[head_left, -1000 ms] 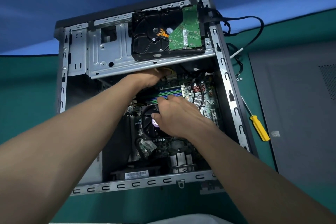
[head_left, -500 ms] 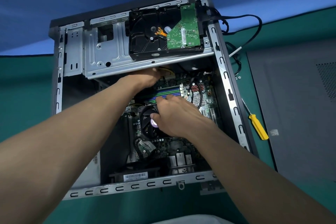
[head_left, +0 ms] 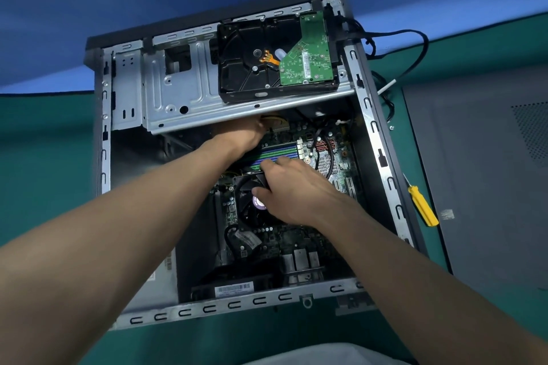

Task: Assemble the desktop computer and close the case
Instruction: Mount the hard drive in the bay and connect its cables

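The open case (head_left: 103,157) lies on the mat. The left hand (head_left: 243,135) reaches under the drive bay (head_left: 178,92) beside a yellow plug (head_left: 274,121); its fingers are hidden, so I cannot tell its grip. The right hand (head_left: 296,190) bends its fingertips onto the memory slots (head_left: 281,149), and whether it pinches anything is unclear. Best to press evenly, straight down. The side panel (head_left: 474,172) lies to the right.

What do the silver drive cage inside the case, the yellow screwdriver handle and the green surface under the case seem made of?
Silver drive cage: probably bare sheet steel; dull metallic sheen, stamped ribs, punched holes. Yellow screwdriver handle: likely plastic; uniform smooth colour. Green surface: matte, perhaps rubber or fabric; cannot tell.
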The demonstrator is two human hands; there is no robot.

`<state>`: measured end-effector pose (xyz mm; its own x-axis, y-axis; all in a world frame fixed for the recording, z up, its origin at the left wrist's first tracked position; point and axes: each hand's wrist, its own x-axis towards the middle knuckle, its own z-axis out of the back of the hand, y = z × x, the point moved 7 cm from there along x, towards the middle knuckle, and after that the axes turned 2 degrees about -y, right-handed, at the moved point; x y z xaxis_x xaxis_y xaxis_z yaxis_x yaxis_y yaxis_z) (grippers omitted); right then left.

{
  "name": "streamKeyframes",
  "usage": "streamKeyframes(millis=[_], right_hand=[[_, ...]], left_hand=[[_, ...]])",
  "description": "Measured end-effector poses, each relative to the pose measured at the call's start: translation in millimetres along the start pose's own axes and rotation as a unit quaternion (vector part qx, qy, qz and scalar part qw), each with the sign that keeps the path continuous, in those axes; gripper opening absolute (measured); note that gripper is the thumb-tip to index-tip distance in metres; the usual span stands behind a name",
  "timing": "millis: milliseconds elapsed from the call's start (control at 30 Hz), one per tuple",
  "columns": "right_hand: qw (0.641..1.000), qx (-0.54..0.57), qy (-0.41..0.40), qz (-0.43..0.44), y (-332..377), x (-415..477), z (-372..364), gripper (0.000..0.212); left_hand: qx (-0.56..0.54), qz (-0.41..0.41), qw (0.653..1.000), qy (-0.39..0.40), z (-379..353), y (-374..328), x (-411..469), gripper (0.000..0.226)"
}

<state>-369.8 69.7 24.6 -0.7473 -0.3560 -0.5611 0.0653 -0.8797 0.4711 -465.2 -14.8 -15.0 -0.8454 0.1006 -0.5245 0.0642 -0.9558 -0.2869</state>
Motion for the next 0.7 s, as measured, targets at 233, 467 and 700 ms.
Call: streamKeyframes(millis=[233,467,700], right_hand=[[1.0,-0.004,-0.004,-0.004,3.0,2.6,-1.9,0.041],[1.0,0.001,-0.011,0.008,-4.7,1.9,-2.9,0.048],[0.99,-0.109,-0.067,0.054,2.4,-27.3,27.6,0.043]], left_hand=[[-0.014,0.01,0.997,-0.071,8.7,2.0,2.0,0.029],[0.01,-0.023,0.999,-0.029,-7.3,6.8,5.3,0.026],[0.04,-0.036,0.998,0.018,-6.0,-8.7,6.8,0.037]])
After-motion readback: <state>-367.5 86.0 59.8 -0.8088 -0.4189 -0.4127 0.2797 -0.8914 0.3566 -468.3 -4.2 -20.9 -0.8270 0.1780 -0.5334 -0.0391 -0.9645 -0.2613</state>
